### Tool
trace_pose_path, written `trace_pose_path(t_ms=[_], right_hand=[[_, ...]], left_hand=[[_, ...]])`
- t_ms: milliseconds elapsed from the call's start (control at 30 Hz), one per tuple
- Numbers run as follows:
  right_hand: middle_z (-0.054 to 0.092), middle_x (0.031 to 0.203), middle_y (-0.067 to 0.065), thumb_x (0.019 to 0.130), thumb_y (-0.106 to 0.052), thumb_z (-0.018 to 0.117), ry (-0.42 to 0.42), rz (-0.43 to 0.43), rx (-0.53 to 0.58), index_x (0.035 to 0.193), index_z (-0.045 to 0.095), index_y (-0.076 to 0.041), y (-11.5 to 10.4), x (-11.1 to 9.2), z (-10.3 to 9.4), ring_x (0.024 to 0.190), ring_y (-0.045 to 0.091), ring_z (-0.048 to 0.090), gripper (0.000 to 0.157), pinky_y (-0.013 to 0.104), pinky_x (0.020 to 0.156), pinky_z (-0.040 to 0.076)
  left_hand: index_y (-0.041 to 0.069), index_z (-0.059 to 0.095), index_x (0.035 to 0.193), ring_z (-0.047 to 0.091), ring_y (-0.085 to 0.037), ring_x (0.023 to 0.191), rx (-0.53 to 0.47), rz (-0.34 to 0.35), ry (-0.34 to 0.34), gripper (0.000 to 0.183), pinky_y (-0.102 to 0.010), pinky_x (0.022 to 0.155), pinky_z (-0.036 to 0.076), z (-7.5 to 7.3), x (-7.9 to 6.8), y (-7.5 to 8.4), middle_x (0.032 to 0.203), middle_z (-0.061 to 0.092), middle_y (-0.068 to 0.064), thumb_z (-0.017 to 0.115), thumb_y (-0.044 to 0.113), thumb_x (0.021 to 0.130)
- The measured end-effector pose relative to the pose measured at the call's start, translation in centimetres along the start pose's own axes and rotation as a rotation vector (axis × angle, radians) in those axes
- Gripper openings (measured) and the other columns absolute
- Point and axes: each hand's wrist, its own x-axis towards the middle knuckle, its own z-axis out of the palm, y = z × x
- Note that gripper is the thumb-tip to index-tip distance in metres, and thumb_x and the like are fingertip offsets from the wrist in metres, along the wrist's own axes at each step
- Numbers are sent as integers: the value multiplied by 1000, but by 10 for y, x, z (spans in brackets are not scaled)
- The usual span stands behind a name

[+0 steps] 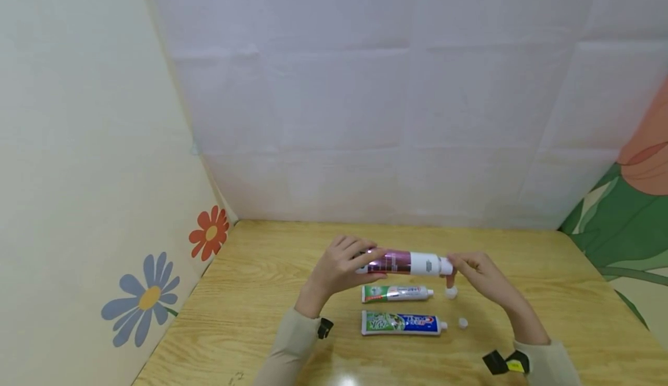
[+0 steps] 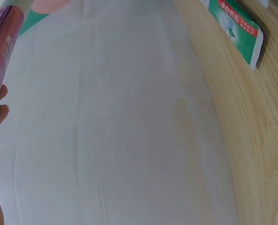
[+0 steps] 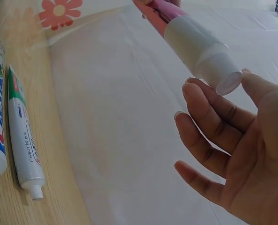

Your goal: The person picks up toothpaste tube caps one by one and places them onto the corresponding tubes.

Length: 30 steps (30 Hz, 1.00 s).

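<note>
My left hand (image 1: 341,264) grips a pink and white toothpaste tube (image 1: 399,262) by its pink end, holding it level above the table in the head view. At the tube's other end is a white cap (image 3: 229,79), pinched between the thumb and index finger of my right hand (image 3: 242,122). The other fingers of that hand are spread and loosely bent. Below the held tube lie a small green and white toothpaste tube (image 1: 398,293) and a larger green and blue toothpaste tube (image 1: 400,323), both with bare nozzles pointing right.
Two loose white caps lie on the wooden table (image 1: 250,293), the larger cap (image 1: 451,292) by the small tube and the smaller cap (image 1: 463,323) by the blue one. A pale sheet (image 1: 334,113) hangs behind the table, and a flower-patterned wall (image 1: 94,200) borders its left side.
</note>
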Motion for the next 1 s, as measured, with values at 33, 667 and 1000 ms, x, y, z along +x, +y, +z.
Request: trace_pose_path(t_ms=[33, 667, 1000], right_hand=[[67, 78, 2, 101, -11, 34, -6, -7, 7, 72, 65, -16, 1, 0, 0, 80, 10, 61, 43, 27, 74, 46], [63, 99, -1, 91, -18, 60, 8, 40, -22, 119, 59, -14, 0, -3, -1, 88, 11, 57, 28, 40, 76, 44], [61, 108, -5, 80, -12, 72, 37, -86, -29, 127, 53, -17, 0, -2, -1, 92, 9, 56, 50, 45, 85, 41]], left_hand=[[19, 67, 113, 59, -12, 82, 2, 0, 0, 61, -24, 72, 49, 0, 0, 0, 93, 66, 3, 80, 52, 63], [18, 68, 111, 59, -11, 81, -19, -12, 3, 57, -24, 72, 48, 2, 0, 0, 93, 66, 2, 79, 51, 65], [18, 68, 110, 59, -11, 79, -15, -29, 11, 55, -24, 69, 47, 1, 0, -2, 92, 66, 2, 78, 51, 66]])
